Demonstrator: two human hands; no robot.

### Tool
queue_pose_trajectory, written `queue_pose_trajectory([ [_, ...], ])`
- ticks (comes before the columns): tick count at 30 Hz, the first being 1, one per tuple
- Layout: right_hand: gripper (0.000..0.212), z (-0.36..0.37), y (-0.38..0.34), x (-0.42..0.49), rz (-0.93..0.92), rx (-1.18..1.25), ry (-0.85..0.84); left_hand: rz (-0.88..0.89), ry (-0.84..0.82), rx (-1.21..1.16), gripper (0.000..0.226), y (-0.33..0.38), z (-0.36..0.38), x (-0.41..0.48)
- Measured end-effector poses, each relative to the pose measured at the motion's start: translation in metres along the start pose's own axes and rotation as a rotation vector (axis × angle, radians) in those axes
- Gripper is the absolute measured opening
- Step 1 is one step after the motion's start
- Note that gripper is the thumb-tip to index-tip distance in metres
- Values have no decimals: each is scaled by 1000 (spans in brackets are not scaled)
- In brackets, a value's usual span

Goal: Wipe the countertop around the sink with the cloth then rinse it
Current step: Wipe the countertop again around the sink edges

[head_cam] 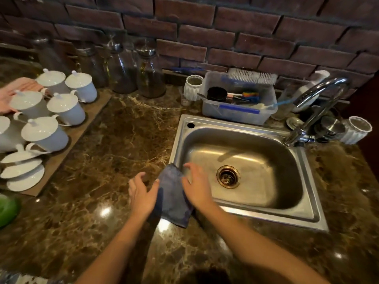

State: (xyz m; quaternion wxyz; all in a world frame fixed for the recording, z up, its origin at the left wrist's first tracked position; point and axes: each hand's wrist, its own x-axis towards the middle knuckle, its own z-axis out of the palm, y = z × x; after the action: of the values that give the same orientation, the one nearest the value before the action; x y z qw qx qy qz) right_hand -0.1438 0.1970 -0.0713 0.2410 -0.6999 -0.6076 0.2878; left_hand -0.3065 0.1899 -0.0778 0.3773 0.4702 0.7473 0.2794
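Right hand (196, 189) against cloth (174, 199); brushes (252, 77) in tub (235, 116)

A dark blue-grey rectangular microfibre cloth (173, 193) lies lengthwise over the front left corner of the sink, at about 8 o'clock from the drain (228, 176). Its near end reaches onto the glossy brown veined marble countertop (114, 140). The rectangular stainless-steel sink (309, 181) sits at 3 o'clock of the cloth, with its brass-ringed drain uncovered.
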Motion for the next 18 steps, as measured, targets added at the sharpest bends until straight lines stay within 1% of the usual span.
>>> queue_pose_trajectory([
  [1, 42, 15, -7, -6, -28, -44, -50, 40, 21, 53, 51, -9, -2, 8],
  [2, 53, 29, -14, -12, -27, -111, -142, 83, 54, 127, 49, -16, -6, 14],
  [4, 78, 63, -21, -15, 104, -270, -293, 133, 93, 284, 46, -36, -15, 34],
  [5, 86, 78, -21, -14, 144, -342, -290, 132, 92, 361, 45, -46, -22, 44],
  [6, 91, 89, -22, -10, 146, -413, -234, 126, 85, 436, 45, -54, -29, 55],
  [8, 90, 104, -20, 1, 118, -529, -139, 134, 66, 549, 46, -70, -40, 71],
  [9, 89, 108, -17, 11, 108, -544, -98, 175, 65, 596, 46, -77, -41, 75],
  [11, 85, 111, -10, 39, 116, -511, -81, 247, 56, 690, 49, -86, -40, 78],
  [12, 80, 112, -9, 58, 132, -495, -83, 250, 45, 720, 53, -92, -37, 81],
  [16, 68, 110, -2, 128, 122, -504, -27, 250, 57, 776, 59, -94, -35, 82],
  [18, 65, 108, 2, 164, 144, -513, 41, 261, 55, 773, 59, -96, -34, 82],
])
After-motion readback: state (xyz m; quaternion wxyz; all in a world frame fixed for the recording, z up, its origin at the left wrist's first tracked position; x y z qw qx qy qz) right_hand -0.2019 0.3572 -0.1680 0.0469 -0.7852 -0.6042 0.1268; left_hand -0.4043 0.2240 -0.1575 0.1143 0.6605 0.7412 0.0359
